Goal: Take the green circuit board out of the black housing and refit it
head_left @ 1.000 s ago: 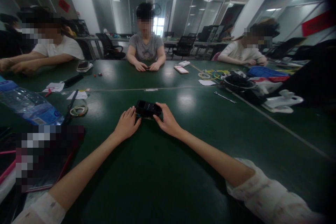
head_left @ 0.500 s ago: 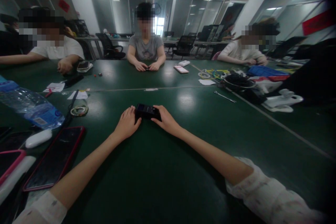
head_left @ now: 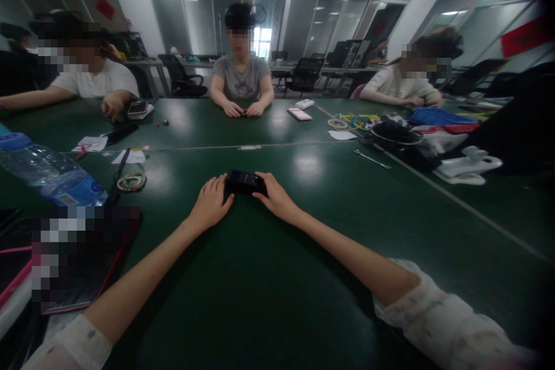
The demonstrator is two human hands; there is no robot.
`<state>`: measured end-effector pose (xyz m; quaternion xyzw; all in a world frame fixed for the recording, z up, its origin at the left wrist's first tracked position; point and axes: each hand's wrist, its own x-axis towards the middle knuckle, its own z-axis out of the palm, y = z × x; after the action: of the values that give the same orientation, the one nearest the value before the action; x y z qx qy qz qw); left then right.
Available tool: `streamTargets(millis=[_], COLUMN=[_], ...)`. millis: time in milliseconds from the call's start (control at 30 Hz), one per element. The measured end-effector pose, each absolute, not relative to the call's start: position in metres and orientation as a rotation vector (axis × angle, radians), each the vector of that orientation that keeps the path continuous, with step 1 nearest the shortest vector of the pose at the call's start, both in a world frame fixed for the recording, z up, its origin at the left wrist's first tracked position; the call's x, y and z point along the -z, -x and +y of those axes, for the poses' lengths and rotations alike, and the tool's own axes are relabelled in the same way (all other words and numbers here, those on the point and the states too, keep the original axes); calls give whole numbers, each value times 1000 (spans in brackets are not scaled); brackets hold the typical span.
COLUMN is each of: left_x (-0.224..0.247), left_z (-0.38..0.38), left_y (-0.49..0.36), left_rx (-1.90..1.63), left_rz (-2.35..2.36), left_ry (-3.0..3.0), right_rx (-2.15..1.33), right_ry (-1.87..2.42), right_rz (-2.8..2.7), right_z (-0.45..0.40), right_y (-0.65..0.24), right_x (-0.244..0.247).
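Observation:
A small black box-shaped device [head_left: 246, 181] with a dark screen on its upper face rests on the green table in front of me. My left hand [head_left: 210, 201] holds its left end, with the fingers along that side and the thumb near the front edge. At the right end, my right hand [head_left: 276, 195] grips the device between thumb and fingers. Both forearms reach forward over the table. The undersides of the device and some fingertips are hidden.
On the left lie a large water bottle [head_left: 56, 176], a cable coil [head_left: 132, 182] and a red-edged phone [head_left: 110, 269], partly blurred out. To the right are a wrench [head_left: 372, 159], a white clamp-like part [head_left: 470, 167] and tangled cables [head_left: 396, 134]. Several people sit around the table [head_left: 269, 300].
The hand of the person at the far left has shifted slightly to the right. My hands keep their hold on the device, with hardly any movement.

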<state>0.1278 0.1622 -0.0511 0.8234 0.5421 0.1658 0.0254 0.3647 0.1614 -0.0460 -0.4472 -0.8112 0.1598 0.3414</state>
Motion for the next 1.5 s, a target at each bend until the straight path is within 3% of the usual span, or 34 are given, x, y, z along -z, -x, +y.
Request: streamTargets(millis=[1100,1500], left_x=[54,55], left_z=[163,83], left_y=[-126,-116], left_rx=[-624,-541], left_rz=[1646,1718], left_ry=[-2627,-2573], right_rx=[-380,-368], right_ry=[1167,1121], right_rz=[-2089,-2141], right_z=[163,102], right_y=[-359,-354], right_x=[51,50])
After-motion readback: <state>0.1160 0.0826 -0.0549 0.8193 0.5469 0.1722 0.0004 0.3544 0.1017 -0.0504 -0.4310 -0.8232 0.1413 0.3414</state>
